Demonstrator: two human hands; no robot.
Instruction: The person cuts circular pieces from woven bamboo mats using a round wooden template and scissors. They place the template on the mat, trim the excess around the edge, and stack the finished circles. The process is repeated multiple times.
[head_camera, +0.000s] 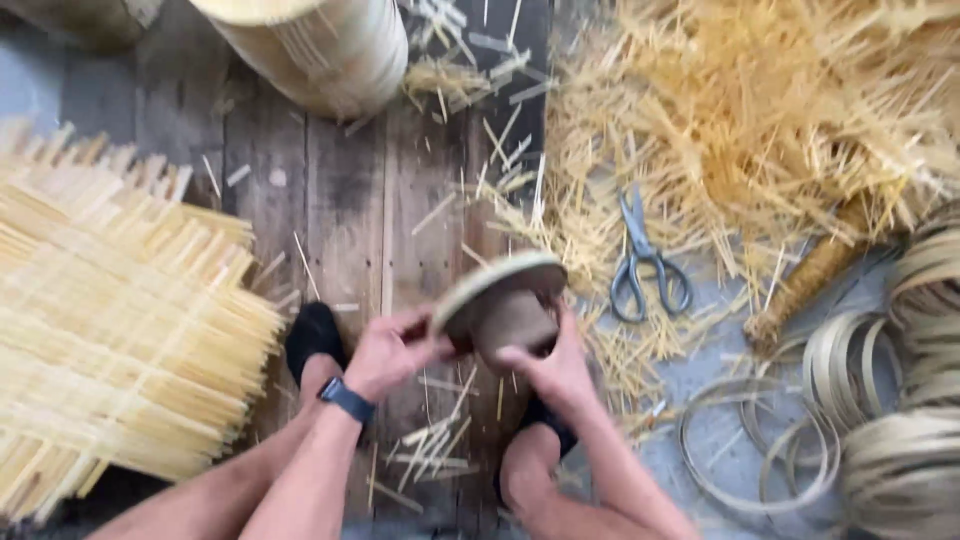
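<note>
My left hand (392, 350) and my right hand (552, 370) both grip a small round bamboo basket (500, 300) with a pale flat rim, tilted on its side above the wooden floor. A dark watch sits on my left wrist. My knees and dark shoes show below the hands. The frame is blurred by motion, so finger detail is soft.
Metal scissors (645, 262) lie right of the basket among a big heap of bamboo trimmings (760, 120). A woven bamboo mat (110, 320) lies at left. Coiled bamboo strips and rings (860, 400) sit at right. A large round bamboo container (320, 45) stands at the top.
</note>
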